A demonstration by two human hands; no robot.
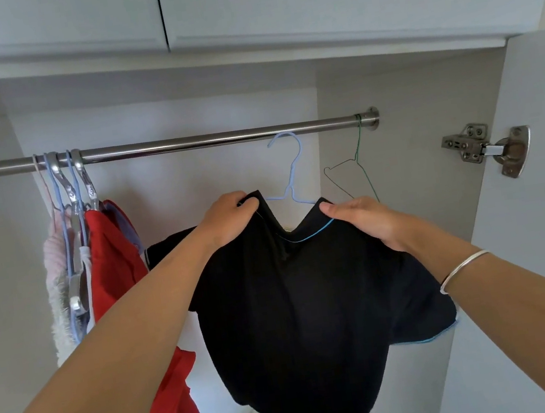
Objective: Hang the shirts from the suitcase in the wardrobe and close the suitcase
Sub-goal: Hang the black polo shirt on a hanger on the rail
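Observation:
A black shirt (pixel 301 308) with thin blue trim hangs from a light blue wire hanger (pixel 290 171), whose hook is just below the steel wardrobe rail (pixel 182 143), not over it. My left hand (pixel 230 218) grips the shirt's left shoulder at the collar. On the right shoulder, my right hand (pixel 366 223) holds shirt and hanger arm together. The suitcase is out of view.
On the rail's left hang a red shirt (pixel 123 287), a pale fluffy garment (pixel 58 293) and several hangers. An empty green wire hanger (pixel 354 168) hangs at the rail's right end. The open wardrobe door with its hinge (pixel 490 150) stands at right. Closed cupboard doors (pixel 161 9) are above.

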